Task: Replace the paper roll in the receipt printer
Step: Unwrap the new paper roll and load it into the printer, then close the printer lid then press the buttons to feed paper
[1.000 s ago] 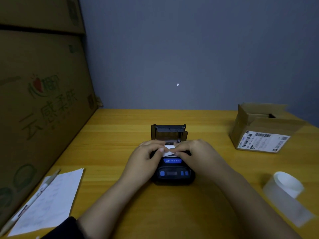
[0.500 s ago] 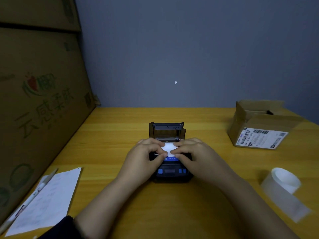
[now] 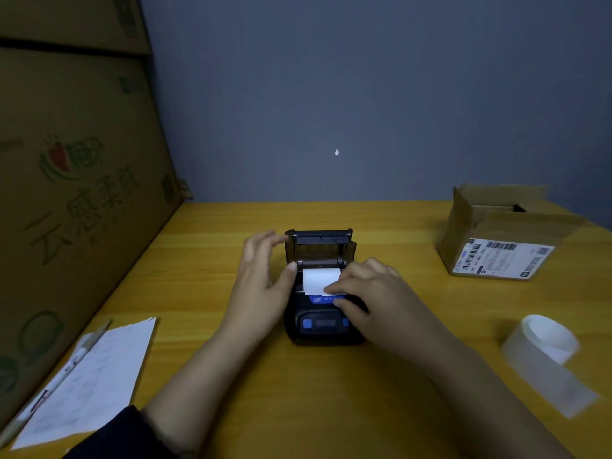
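A small black receipt printer (image 3: 323,326) with blue buttons sits mid-table, its lid (image 3: 319,245) standing open at the back. A white paper roll (image 3: 319,279) lies in the open bay, its loose end drawn forward over the front edge. My right hand (image 3: 374,299) pinches that loose end with thumb and fingers. My left hand (image 3: 261,279) is beside the printer's left side, fingers spread, thumb tip at the bay's left edge and fingertips reaching toward the lid's left corner.
Large cardboard boxes (image 3: 73,200) line the left side. A paper sheet (image 3: 96,379) and pen (image 3: 53,385) lie at front left. An open shipping carton (image 3: 500,240) stands at back right. A loose coiled paper strip (image 3: 546,346) lies at right.
Both hands covered the paper bay before. Now my left hand has lifted off, opened and moved left and back toward the lid, uncovering the white roll. My right hand stays on the paper end.
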